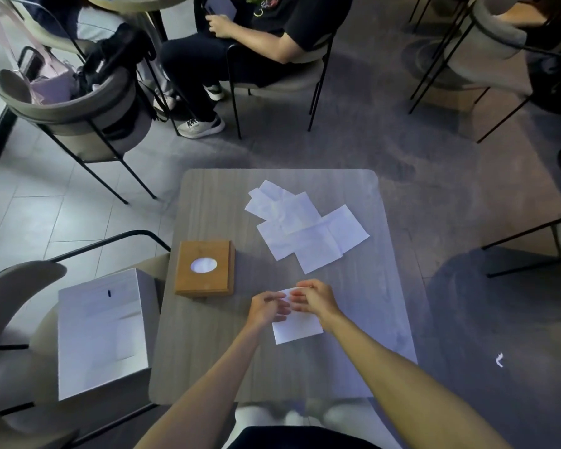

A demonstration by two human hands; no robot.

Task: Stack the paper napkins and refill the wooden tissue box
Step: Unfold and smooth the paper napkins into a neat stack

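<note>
A white paper napkin (300, 328) lies on the grey table (208, 351) in front of me. My left hand (268, 307) and my right hand (314, 298) both pinch its far edge, fingers meeting over it. Several more white napkins (305, 226) lie spread and overlapping further back on the table. The wooden tissue box (204, 268) stands at the table's left side, lid on, with white tissue showing through its oval opening.
A white open bag or box (101, 332) rests on the chair (10, 319) to my left. Chairs ring the table. A seated person (240, 43) is beyond the far edge. A small white scrap (499, 360) lies on the floor at right.
</note>
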